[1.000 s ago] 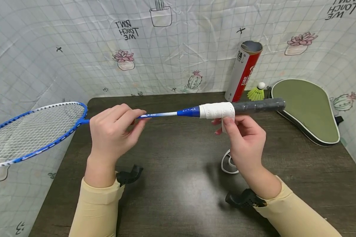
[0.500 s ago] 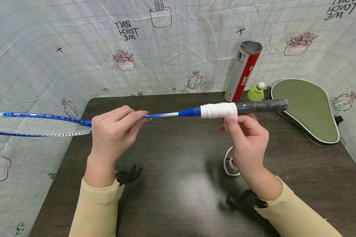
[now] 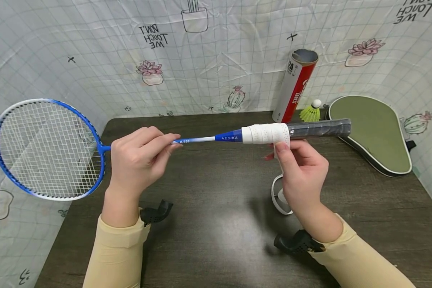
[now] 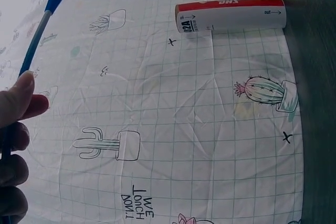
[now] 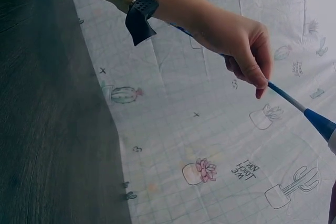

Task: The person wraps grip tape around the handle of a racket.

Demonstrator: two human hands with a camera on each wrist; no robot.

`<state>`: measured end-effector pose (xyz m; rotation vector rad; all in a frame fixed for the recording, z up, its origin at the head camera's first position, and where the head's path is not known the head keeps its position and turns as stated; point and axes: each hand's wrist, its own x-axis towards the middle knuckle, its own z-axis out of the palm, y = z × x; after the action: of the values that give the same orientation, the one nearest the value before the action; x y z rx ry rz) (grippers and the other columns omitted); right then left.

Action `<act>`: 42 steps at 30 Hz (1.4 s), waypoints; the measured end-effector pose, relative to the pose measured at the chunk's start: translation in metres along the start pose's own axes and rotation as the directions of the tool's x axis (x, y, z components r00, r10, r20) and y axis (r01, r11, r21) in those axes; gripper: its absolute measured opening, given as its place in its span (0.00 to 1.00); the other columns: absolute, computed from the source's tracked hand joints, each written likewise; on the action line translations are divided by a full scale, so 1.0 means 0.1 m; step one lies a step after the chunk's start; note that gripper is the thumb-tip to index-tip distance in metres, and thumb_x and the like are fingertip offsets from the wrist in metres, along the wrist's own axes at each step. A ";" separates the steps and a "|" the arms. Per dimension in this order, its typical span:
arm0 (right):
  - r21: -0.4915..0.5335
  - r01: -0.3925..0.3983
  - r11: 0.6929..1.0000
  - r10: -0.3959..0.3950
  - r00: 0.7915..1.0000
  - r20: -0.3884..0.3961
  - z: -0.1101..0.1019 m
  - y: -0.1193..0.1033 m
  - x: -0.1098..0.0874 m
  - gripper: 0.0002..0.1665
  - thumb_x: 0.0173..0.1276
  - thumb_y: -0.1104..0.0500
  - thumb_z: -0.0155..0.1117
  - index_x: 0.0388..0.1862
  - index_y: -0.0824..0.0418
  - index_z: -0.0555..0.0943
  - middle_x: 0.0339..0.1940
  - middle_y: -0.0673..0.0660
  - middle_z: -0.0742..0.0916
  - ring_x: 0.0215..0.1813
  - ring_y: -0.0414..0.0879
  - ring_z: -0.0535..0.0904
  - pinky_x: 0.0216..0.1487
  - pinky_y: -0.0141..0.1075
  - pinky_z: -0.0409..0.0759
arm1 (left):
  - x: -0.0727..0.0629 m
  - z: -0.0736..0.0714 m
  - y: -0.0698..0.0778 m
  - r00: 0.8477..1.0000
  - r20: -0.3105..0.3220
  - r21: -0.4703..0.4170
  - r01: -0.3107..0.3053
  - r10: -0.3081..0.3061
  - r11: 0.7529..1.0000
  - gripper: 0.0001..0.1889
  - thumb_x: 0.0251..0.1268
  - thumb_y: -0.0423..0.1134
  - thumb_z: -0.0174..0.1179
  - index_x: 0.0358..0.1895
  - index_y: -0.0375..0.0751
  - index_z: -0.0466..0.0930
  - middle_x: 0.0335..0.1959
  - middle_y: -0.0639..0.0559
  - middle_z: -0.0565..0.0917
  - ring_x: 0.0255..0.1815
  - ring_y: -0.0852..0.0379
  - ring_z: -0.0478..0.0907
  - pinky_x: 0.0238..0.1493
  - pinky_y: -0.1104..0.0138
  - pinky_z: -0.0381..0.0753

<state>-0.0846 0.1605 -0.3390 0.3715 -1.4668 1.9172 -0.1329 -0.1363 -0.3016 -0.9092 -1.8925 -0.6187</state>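
A blue and white badminton racket [image 3: 197, 140] is held level above the table, its strung head [image 3: 50, 150] to the left. My left hand [image 3: 135, 158] grips the shaft, thumb and forefinger pinching it near the lettering. White perforated grip tape [image 3: 264, 133] is wound round the upper part of the handle; the rest of the handle [image 3: 320, 128] is dark grey and bare. Just below the last turn, my right hand [image 3: 304, 172] pinches the tape between thumb and fingers. A loose white loop of the tape [image 3: 273, 196] hangs lower down, partly hidden behind that hand.
At the back of the dark wooden table [image 3: 209, 232] stands a red and white shuttlecock tube [image 3: 294, 88]. Beside it are a yellow shuttlecock [image 3: 311, 112] and an olive paddle-shaped case [image 3: 371, 132]. A patterned cloth [image 3: 201, 72] hangs behind.
The racket has turned about its shaft: its face went edge-on, then came round broad to the camera. The tape winding reaches slightly farther right, and my right hand has shifted right with it.
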 end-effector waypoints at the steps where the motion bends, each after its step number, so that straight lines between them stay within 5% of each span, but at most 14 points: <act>1: -0.008 0.001 1.000 -0.001 1.000 -0.002 0.00 0.00 0.00 0.08 0.68 0.72 0.67 0.30 0.79 0.82 0.28 0.56 0.88 0.25 0.45 0.85 0.35 0.34 0.85 | 0.00 0.00 0.00 1.000 0.003 -0.003 -0.001 0.001 1.000 0.03 0.62 0.36 0.74 0.37 0.42 0.93 0.22 0.53 0.82 0.19 0.56 0.74 0.18 0.64 0.66; 10: -0.010 0.008 1.000 -0.008 1.000 -0.012 0.00 0.00 0.00 0.09 0.68 0.72 0.67 0.29 0.80 0.82 0.26 0.55 0.87 0.25 0.45 0.85 0.34 0.34 0.84 | -0.02 -0.02 -0.02 0.998 0.069 -0.034 0.011 -0.009 0.999 0.04 0.63 0.29 0.69 0.36 0.42 0.90 0.24 0.51 0.82 0.19 0.57 0.74 0.18 0.65 0.66; 17: 0.120 -0.001 0.993 -0.001 1.000 0.018 0.03 0.02 0.01 0.04 0.65 0.77 0.66 0.31 0.81 0.81 0.29 0.59 0.88 0.29 0.48 0.84 0.35 0.39 0.87 | -0.02 -0.04 -0.02 0.999 0.028 -0.043 0.023 -0.022 0.999 0.04 0.60 0.30 0.74 0.36 0.42 0.92 0.24 0.50 0.82 0.19 0.55 0.75 0.18 0.65 0.66; 26: 0.122 0.025 0.992 -0.028 0.999 0.021 0.04 0.02 0.01 0.08 0.65 0.75 0.69 0.30 0.83 0.81 0.28 0.59 0.88 0.24 0.48 0.85 0.34 0.37 0.87 | -0.03 -0.06 -0.03 0.997 0.039 -0.074 0.073 -0.070 0.995 0.07 0.56 0.29 0.76 0.38 0.38 0.91 0.28 0.47 0.85 0.27 0.49 0.80 0.29 0.58 0.79; 31: 0.102 0.035 0.994 -0.036 0.999 0.008 0.04 0.02 0.01 0.11 0.65 0.74 0.70 0.30 0.84 0.80 0.27 0.59 0.88 0.24 0.48 0.85 0.34 0.38 0.87 | -0.03 -0.06 -0.03 0.998 0.035 -0.060 0.060 -0.058 0.996 0.06 0.56 0.29 0.76 0.37 0.39 0.92 0.27 0.49 0.86 0.26 0.50 0.81 0.25 0.59 0.77; 38: 0.104 0.014 0.995 -0.012 1.000 -0.022 0.05 0.03 0.01 0.07 0.65 0.77 0.67 0.31 0.84 0.80 0.33 0.61 0.90 0.33 0.51 0.88 0.42 0.39 0.88 | -0.04 -0.07 -0.05 0.995 0.099 -0.057 -0.003 0.008 0.998 0.05 0.58 0.30 0.75 0.37 0.38 0.91 0.26 0.50 0.86 0.21 0.55 0.79 0.20 0.63 0.74; 42: 0.115 0.010 0.993 -0.005 0.999 -0.037 0.03 0.04 0.02 0.08 0.64 0.76 0.68 0.33 0.85 0.80 0.33 0.61 0.89 0.32 0.52 0.87 0.43 0.40 0.88 | -0.03 -0.06 -0.04 0.987 0.163 -0.083 0.028 -0.014 0.996 0.03 0.61 0.29 0.72 0.37 0.38 0.90 0.25 0.52 0.84 0.19 0.57 0.75 0.20 0.65 0.71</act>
<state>-0.0890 0.1577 -0.3401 0.3924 -1.3330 1.9980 -0.1322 -0.1447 -0.3018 -1.0224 -2.0354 -0.6591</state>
